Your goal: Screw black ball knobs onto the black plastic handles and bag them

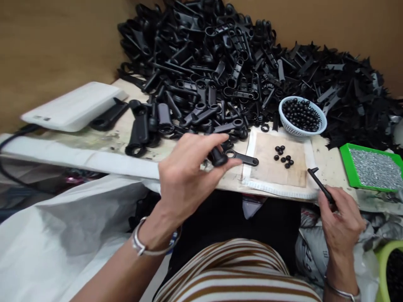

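My left hand (189,174) is closed on a black plastic part with a rounded end (219,159), held between thumb and fingers above the table's front edge. Just beyond the thumb, a flat black arm with a ring at one end (248,160) reaches over the cloth pad (264,178); whether it joins the held part I cannot tell. In my right hand (343,214) is a slim black plastic piece with a small angled tip (320,183), pointing up and left at the pad's right corner. Several small black beads (287,159) lie loose on the pad.
A large heap of black plastic parts (195,54) fills the back. A light blue basket of black balls (302,115) stands behind the pad. To the right is a green tray (349,167) of small metal pieces. A white flat box (72,107) sits left.
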The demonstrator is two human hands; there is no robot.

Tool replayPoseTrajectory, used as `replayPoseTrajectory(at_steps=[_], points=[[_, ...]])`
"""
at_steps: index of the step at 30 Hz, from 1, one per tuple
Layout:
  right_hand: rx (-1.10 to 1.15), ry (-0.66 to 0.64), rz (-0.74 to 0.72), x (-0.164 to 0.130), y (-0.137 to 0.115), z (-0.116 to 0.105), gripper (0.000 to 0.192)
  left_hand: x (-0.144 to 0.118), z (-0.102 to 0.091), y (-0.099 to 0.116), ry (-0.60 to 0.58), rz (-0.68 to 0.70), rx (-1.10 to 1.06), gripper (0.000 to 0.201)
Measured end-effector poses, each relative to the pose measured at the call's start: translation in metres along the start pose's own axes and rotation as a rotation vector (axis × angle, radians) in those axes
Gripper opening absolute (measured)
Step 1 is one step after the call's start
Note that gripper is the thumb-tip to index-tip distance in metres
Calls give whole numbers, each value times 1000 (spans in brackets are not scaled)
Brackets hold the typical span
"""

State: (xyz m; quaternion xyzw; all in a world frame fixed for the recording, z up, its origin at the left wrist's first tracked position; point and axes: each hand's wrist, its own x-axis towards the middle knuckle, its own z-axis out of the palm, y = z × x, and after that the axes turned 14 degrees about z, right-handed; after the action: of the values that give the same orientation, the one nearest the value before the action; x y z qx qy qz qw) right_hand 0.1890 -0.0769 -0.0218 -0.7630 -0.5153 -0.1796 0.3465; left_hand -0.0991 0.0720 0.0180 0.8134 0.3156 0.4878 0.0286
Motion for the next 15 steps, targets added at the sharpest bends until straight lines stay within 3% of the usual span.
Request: replayPoseTrajectory(at_steps=[4,10,12,15], points=[[-97,10,-81,-10,3,9,30,-8,25,34,18,90,-312,28],[-94,-127,-115,-15,-6,14,38,-21,85,63,21,-12,-471,12],[-70,-163,-97,-16,-5,12,41,-29,102,69,-7,73,-477,9],[-47,-228,-72,-17,-5,9,42,-42,118,74,-63,326,-354,11]])
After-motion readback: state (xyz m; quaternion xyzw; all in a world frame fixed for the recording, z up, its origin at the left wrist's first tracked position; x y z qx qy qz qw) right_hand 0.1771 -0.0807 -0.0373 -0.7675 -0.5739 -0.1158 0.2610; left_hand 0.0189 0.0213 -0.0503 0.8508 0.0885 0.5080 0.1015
